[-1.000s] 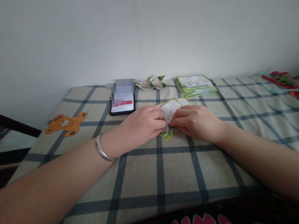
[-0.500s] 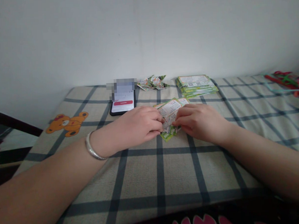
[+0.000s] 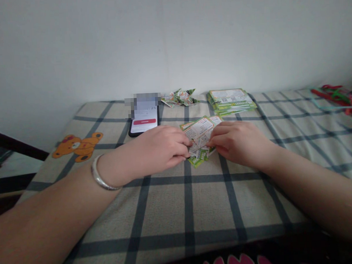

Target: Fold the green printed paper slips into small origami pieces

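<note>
My left hand (image 3: 172, 145) and my right hand (image 3: 236, 143) face each other over a few printed cards (image 3: 199, 126), green and white, lying askew on the tablecloth. Between my fingertips is a folded paper card (image 3: 199, 143) with creased flaps, resting on those flat cards. The fingers of both hands are closed at its two sides; my left fingertips hide its left edge and my right ones its right edge. A silver bracelet (image 3: 100, 178) circles my left wrist.
A phone (image 3: 145, 123) with a lit screen lies behind my left hand. Folded paper stars (image 3: 180, 97) sit near the wall, beside a stack of printed cards (image 3: 232, 100). Red and green strips (image 3: 337, 95) lie at far right. The checked tablecloth (image 3: 167, 210) bears a bear picture (image 3: 79, 146).
My hands have drawn slightly apart, the left one moving a little left. More of the folded paper card shows between them.
</note>
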Demonstrator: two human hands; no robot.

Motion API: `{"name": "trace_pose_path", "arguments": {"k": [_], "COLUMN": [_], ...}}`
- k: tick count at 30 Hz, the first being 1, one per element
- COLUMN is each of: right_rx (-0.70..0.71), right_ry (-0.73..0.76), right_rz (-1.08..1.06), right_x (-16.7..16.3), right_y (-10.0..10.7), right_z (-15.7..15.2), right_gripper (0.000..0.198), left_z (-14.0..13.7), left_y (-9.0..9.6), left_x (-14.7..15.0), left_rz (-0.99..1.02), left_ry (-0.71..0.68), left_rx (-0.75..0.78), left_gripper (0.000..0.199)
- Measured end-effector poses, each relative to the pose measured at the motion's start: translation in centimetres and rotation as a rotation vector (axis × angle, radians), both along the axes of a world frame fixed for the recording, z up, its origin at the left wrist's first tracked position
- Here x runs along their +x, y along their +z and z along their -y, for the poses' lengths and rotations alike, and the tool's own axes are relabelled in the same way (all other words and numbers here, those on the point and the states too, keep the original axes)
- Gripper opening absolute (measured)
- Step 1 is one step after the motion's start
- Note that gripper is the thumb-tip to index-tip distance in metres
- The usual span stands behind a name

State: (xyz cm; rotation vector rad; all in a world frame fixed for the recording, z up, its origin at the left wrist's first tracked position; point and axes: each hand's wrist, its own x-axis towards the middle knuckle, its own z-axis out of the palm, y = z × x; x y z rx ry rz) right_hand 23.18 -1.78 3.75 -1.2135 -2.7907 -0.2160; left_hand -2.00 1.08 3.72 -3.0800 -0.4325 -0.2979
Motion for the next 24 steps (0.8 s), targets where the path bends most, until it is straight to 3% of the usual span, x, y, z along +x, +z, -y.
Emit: {"name": "trace_pose_path", "arguments": {"k": [9, 17, 21, 24], "right_rx": [0.051, 0.188, 0.107, -0.029], "right_ry": [0.043, 0.104, 0.076, 0.028], "right_rz": [0.003, 0.089, 0.037, -0.140], "right_x": [0.45, -0.49, -0.30, 0.18], "right_y": [-0.13, -0.24, -0.28, -0.51], "right_z": [-0.27, 0.15, 0.06, -0.62], "right_gripper": [0.020, 0.016, 0.016, 0.017], "left_z": [0.36, 0.59, 0.47, 0.44], "left_y": [-0.16, -0.21, -0.34, -0.58], "left_x": [0.20, 0.56, 0.41, 0.44], "left_rz": [-0.002, 0.017, 0.045, 0.076], "left_ry": [0.050, 0.071, 0.081, 0.110], "left_rx": [-0.021, -0.001, -0.058, -0.119], "left_gripper": [0.019, 0.020, 0.016, 0.015]}}
